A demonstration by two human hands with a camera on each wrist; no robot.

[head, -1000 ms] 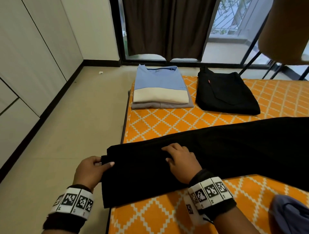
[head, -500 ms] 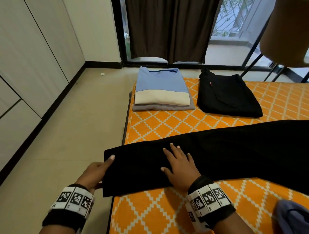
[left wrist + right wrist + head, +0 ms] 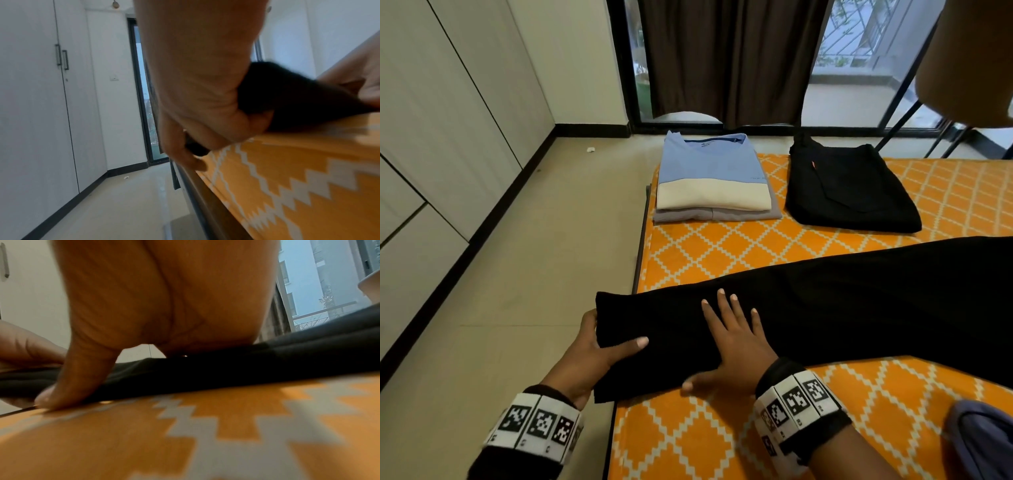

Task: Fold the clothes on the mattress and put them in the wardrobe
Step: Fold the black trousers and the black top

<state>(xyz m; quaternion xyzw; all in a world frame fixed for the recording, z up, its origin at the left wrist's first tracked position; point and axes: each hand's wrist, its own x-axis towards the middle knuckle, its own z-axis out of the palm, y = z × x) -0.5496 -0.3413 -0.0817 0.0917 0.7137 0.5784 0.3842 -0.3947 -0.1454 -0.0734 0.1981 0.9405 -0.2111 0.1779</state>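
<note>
Long black trousers (image 3: 842, 301) lie across the orange patterned mattress (image 3: 722, 445), their leg end hanging over its left edge. My left hand (image 3: 599, 346) grips that end, thumb on top and fingers underneath; the left wrist view shows the black cloth (image 3: 287, 100) pinched in it. Flat on the trousers lies my right hand (image 3: 732, 346), fingers straight and spread, pressing the cloth down. In the right wrist view its thumb (image 3: 78, 382) touches the mattress at the trousers' (image 3: 226, 368) near edge.
A folded blue-and-cream shirt (image 3: 712, 174) on a grey garment and a folded black garment (image 3: 849, 192) sit at the mattress's far end. A bluish-purple garment (image 3: 983, 442) lies at the lower right. White wardrobe doors (image 3: 441, 137) line the left wall across bare floor (image 3: 524, 274).
My right hand flattened from curled to spread fingers on the trousers. My left hand shifted along the leg end and now grips it with the thumb on top.
</note>
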